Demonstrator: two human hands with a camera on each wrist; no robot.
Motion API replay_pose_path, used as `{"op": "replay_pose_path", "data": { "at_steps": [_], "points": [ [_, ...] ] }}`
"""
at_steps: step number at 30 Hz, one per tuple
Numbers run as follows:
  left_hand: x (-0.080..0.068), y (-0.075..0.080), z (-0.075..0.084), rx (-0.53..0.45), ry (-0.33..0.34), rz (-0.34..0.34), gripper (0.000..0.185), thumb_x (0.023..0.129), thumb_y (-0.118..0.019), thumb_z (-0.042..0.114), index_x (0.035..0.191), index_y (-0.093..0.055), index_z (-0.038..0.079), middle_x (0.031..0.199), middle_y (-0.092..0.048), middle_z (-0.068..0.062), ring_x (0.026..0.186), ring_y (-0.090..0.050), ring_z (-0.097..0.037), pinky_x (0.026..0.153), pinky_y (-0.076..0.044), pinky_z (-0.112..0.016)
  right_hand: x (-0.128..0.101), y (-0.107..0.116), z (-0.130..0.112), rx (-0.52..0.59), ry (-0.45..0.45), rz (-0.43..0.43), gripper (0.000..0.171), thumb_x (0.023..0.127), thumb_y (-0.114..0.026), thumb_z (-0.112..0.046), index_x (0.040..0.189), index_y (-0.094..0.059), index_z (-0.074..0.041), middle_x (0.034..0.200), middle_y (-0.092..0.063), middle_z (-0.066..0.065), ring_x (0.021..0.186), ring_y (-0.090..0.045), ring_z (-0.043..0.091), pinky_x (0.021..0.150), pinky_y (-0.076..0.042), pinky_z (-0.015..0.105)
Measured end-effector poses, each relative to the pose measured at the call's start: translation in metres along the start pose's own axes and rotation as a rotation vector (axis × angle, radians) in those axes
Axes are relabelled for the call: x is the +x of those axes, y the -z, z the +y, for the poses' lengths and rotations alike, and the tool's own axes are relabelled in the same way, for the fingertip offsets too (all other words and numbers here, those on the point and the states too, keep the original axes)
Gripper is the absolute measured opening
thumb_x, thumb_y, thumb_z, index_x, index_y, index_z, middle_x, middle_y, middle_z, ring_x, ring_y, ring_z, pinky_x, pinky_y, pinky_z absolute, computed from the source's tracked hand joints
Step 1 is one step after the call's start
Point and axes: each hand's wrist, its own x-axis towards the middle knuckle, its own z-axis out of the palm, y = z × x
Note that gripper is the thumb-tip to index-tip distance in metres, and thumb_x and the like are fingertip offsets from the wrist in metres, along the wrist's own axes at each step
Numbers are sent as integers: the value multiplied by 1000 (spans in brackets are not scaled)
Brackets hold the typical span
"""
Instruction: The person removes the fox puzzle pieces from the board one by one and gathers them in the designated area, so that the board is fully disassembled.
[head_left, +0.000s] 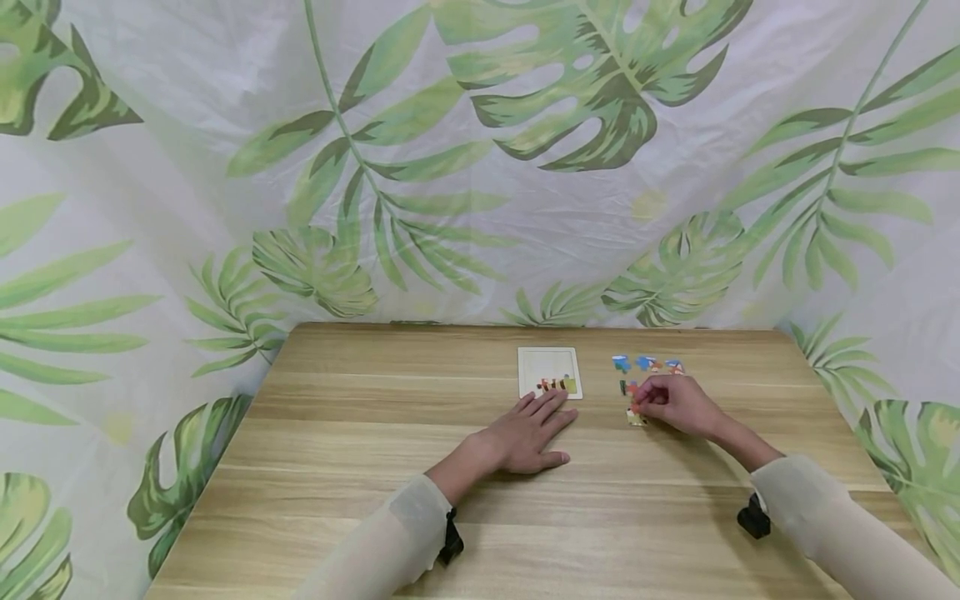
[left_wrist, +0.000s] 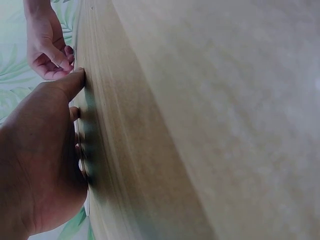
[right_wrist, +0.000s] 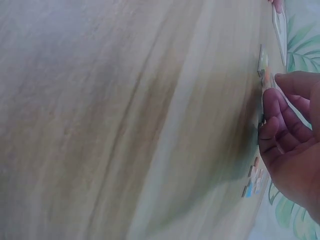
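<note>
A pale puzzle tray (head_left: 547,361) lies on the table with a few joined puzzle pieces (head_left: 557,384), striped and yellow-green, along its bottom edge. My left hand (head_left: 534,435) lies palm down with fingers spread, fingertips touching the tray's lower edge and the joined pieces. To the right, my right hand (head_left: 678,406) pinches a jigsaw puzzle piece (head_left: 636,418) with red and pale yellow on it, between thumb and fingertip. In the right wrist view this puzzle piece (right_wrist: 263,61) shows just beyond the fingertips, partly covered by them.
Several loose pieces lie about the right hand: a blue and green piece (head_left: 621,363), a blue one (head_left: 645,363), another with blue and orange (head_left: 674,367). A partly hidden piece (head_left: 627,387) sits by the fingers. Leaf-patterned cloth (head_left: 465,167) hangs behind the wooden table (head_left: 360,417).
</note>
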Motion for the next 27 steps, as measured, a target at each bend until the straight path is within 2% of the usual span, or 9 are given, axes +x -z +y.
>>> {"op": "replay_pose_path", "data": {
  "at_steps": [4,9,19,27],
  "points": [
    [-1,2,1,-4,-1,1,75,111,-34,62,172,-14,23,180,0,-7,165,2,-22,133,-8,-45,6,-2,-2,20,28,30,9,90,-81,1,94,-78,-5,88,-75,0,76,-63,3,66,-54,21],
    [-3,3,1,-18,-2,9,74,111,-36,60,172,-17,22,179,-2,-8,165,1,-23,133,-9,-46,17,-6,-10,44,55,11,6,92,-78,3,96,-76,0,88,-74,2,78,-65,5,69,-56,23],
    [-4,3,1,-41,0,17,75,111,-38,60,172,-18,22,180,-1,-8,165,2,-22,133,-9,-46,43,-14,-27,25,32,-14,6,98,-73,-5,103,-77,-4,91,-75,3,83,-66,11,74,-56,27],
    [-2,2,1,-34,-3,22,76,110,-39,61,172,-18,23,180,-2,-7,165,1,-21,133,-9,-45,60,-18,-40,48,48,-26,8,99,-71,-2,105,-77,0,95,-76,10,85,-67,14,75,-55,27]
  ]
}}
